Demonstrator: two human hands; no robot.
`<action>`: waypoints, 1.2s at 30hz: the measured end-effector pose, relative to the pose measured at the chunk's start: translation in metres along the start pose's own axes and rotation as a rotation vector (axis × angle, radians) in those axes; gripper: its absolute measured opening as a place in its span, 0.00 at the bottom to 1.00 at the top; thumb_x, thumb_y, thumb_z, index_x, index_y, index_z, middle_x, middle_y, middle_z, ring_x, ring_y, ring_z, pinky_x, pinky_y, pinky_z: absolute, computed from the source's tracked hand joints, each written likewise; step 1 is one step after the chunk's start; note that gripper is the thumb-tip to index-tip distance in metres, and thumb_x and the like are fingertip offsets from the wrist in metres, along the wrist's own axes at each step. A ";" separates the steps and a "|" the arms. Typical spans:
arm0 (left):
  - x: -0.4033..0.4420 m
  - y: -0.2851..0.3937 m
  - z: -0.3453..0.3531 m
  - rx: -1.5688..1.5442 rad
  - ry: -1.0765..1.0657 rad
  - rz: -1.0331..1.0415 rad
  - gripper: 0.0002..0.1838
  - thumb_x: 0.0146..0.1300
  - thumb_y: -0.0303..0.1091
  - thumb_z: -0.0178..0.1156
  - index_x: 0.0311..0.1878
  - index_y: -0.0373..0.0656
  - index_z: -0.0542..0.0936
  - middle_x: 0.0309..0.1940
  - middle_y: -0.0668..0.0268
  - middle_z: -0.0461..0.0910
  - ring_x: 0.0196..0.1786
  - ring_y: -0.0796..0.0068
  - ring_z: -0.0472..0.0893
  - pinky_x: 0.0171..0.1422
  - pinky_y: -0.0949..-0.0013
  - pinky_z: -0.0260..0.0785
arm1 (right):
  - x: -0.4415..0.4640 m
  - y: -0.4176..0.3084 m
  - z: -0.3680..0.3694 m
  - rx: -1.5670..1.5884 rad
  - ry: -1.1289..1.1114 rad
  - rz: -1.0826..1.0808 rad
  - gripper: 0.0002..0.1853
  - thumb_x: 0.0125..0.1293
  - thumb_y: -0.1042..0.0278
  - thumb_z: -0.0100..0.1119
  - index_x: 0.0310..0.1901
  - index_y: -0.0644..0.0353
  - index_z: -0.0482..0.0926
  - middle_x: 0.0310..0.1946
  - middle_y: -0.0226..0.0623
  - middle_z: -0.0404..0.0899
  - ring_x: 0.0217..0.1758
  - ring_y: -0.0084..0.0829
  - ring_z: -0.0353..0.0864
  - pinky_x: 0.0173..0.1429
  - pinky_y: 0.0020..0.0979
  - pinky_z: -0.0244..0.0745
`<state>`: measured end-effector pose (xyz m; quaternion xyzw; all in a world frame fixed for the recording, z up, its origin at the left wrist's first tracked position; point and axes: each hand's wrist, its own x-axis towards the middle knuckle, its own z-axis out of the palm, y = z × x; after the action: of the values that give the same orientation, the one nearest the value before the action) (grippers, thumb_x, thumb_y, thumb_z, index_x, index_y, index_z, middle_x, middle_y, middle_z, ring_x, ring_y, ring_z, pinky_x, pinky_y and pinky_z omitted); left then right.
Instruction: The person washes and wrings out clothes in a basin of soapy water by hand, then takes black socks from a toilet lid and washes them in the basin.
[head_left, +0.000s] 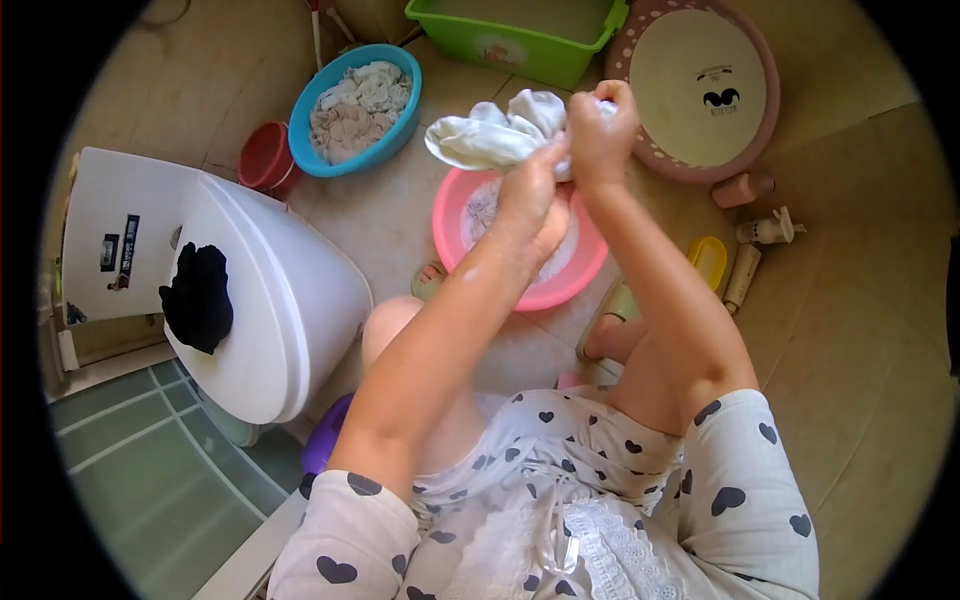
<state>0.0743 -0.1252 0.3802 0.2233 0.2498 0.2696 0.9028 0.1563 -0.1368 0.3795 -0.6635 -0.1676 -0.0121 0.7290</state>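
A wet-looking white cloth [485,138] is bunched up above a pink basin [590,255]. My left hand [532,195] is closed around its lower part, and a loose fold sticks out to the left. My right hand [603,125] is a fist around the other end, close beside the left one and a little higher. Under my hands, the basin holds whitish, sudsy-looking contents, partly hidden by my left forearm.
A blue basin [408,125] with pale cloths stands at the upper left, beside a red bucket [265,155]. A green tub [500,52] and a large round pink-rimmed basin [765,100] are at the back. Black cloth [198,298] lies on the white toilet lid [255,345].
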 end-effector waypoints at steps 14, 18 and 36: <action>0.013 0.034 -0.013 -0.090 -0.047 -0.099 0.15 0.67 0.38 0.53 0.52 0.42 0.70 0.46 0.63 0.75 0.48 0.72 0.76 0.53 0.68 0.71 | -0.065 -0.021 0.004 -0.035 -0.227 -0.123 0.07 0.53 0.72 0.54 0.28 0.61 0.65 0.29 0.40 0.65 0.35 0.35 0.67 0.46 0.36 0.65; 0.008 0.015 -0.009 -0.063 -0.018 -0.031 0.15 0.66 0.32 0.53 0.54 0.41 0.70 0.50 0.63 0.73 0.53 0.72 0.74 0.57 0.68 0.68 | -0.037 -0.012 -0.002 -0.169 -0.267 -0.180 0.08 0.53 0.73 0.55 0.23 0.62 0.65 0.18 0.36 0.65 0.28 0.29 0.69 0.36 0.33 0.68; 0.024 0.003 -0.033 0.206 -0.117 0.133 0.12 0.65 0.43 0.51 0.41 0.44 0.70 0.37 0.63 0.76 0.43 0.65 0.78 0.45 0.66 0.71 | -0.049 -0.043 0.003 -0.064 -0.439 -0.147 0.19 0.67 0.61 0.54 0.21 0.65 0.72 0.15 0.35 0.68 0.20 0.23 0.63 0.26 0.28 0.60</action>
<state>0.0720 -0.0997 0.3484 0.3464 0.2077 0.2880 0.8683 0.0995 -0.1494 0.4087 -0.6592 -0.3695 0.0743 0.6507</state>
